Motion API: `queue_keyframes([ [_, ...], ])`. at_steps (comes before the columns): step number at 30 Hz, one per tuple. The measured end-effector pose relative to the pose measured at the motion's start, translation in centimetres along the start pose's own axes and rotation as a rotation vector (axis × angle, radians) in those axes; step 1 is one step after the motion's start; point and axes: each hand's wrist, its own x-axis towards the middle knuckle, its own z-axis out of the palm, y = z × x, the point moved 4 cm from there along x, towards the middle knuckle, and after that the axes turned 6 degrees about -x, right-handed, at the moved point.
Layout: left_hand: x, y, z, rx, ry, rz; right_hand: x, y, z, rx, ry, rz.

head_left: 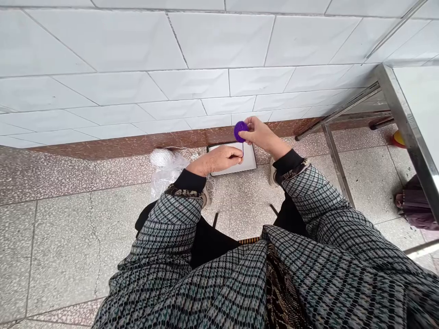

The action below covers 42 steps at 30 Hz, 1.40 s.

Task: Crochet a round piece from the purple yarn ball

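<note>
My right hand (258,134) is closed on a small purple ball of yarn (239,130), held up in front of the tiled wall. A thin purple strand (243,149) runs down from the ball to my left hand (219,160), whose fingers pinch it. Both hands are over my knees, and I wear a checked grey jacket with black cuffs.
On the speckled floor lie a white board with a dark rim (249,161) and a clear plastic bag with white yarn (165,167). A metal table frame (404,119) stands at the right, a folded umbrella (413,205) beneath it. A white tiled wall (171,82) is ahead.
</note>
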Motion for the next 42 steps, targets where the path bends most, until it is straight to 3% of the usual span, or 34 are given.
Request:
queue_keyframes([
  [2, -0.3, -0.1, -0.7, 0.004, 0.075, -0.006, -0.4, -0.1, 0.2, -0.173, -0.141, 0.0],
  [4, -0.8, -0.4, -1.7, 0.02, 0.198, -0.025, -1.2, -0.2, 0.6, -0.233, -0.397, 0.002],
  [6, -1.3, -0.7, -2.8, 0.044, 0.316, -0.037, -2.0, -0.4, 0.8, -0.146, -0.624, -0.009],
  [8, -1.5, -1.1, -3.5, 0.06, 0.391, -0.042, -2.4, -0.8, 0.7, 0.04, -0.703, -0.071],
  [11, -1.3, -1.5, -3.5, 0.056, 0.392, -0.066, -1.9, -1.3, 0.0, 0.339, -0.584, -0.164],
  [15, -0.6, -1.0, -1.9, 0.017, 0.219, -0.059, -0.6, -1.0, -0.6, 0.494, -0.283, -0.162],
  [18, -0.2, -0.3, -0.7, -0.007, 0.104, -0.033, -0.1, -0.6, -0.2, 0.426, -0.14, -0.094],
  [22, -0.1, 0.2, 0.1, -0.027, 0.021, 0.01, -0.1, -0.3, 0.2, 0.116, -0.004, 0.012],
  [25, -0.3, 0.1, -0.7, -0.013, 0.123, 0.008, -0.7, -0.8, 0.2, -0.113, -0.049, 0.018],
  [27, -0.8, -0.1, -1.9, 0.016, 0.265, -0.001, -1.2, -0.9, 0.4, -0.157, -0.206, 0.028],
  [31, -1.7, -0.3, -4.0, 0.053, 0.461, -0.011, -2.3, -1.3, 0.9, 0.017, -0.564, -0.025],
  [34, -1.7, -0.9, -4.4, 0.047, 0.516, -0.05, -2.6, -1.7, 0.8, 0.202, -0.682, -0.169],
  [36, -1.3, -1.4, -4.0, 0.031, 0.516, -0.07, -2.4, -1.8, 0.5, 0.322, -0.62, -0.209],
  [38, -0.7, -1.7, -3.2, 0.027, 0.464, -0.062, -1.8, -1.7, -0.1, 0.408, -0.461, -0.208],
  [42, 0.2, -1.4, -1.0, 0.038, 0.206, -0.016, -0.9, -1.2, -0.7, 0.362, -0.197, -0.165],
])
